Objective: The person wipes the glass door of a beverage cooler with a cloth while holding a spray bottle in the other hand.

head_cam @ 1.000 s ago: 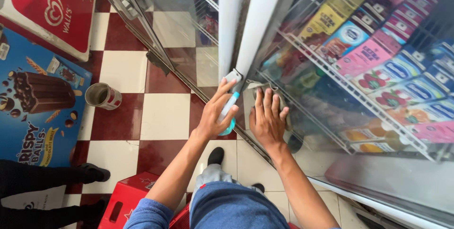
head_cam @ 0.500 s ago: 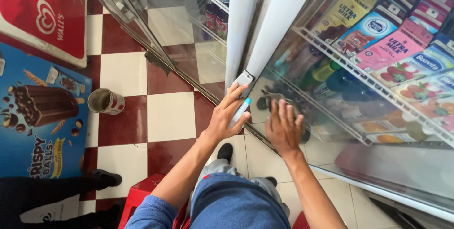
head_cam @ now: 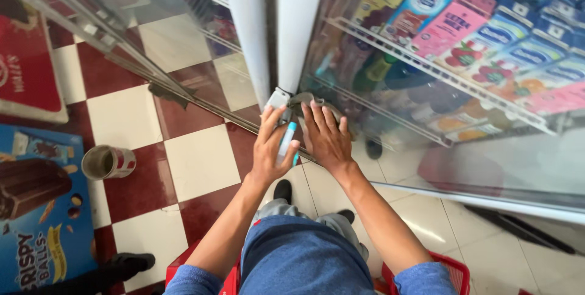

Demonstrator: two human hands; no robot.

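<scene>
— What's furthest over at nine o'clock?

— A round can (head_cam: 108,162) lying on the red-and-white checkered floor (head_cam: 195,161), well apart from the hands.

— And the left hand (head_cam: 272,145)?

— Near the middle. Its fingers are wrapped around a small white scraper with a blue handle (head_cam: 284,125), its head pointing to twelve o'clock, against the lower corner of the glass fridge door (head_cam: 426,106).

— The right hand (head_cam: 326,136)?

— Just beside it at three o'clock, fingers spread flat, pressing a grey cloth (head_cam: 311,101) on the same glass. It clasps nothing; the cloth sits under the fingertips.

— Farther toward three o'clock?

— Drink cartons (head_cam: 487,33) in rows on a shelf behind the glass. At six o'clock, a red basket (head_cam: 454,270) shows beside the person's knees.
</scene>
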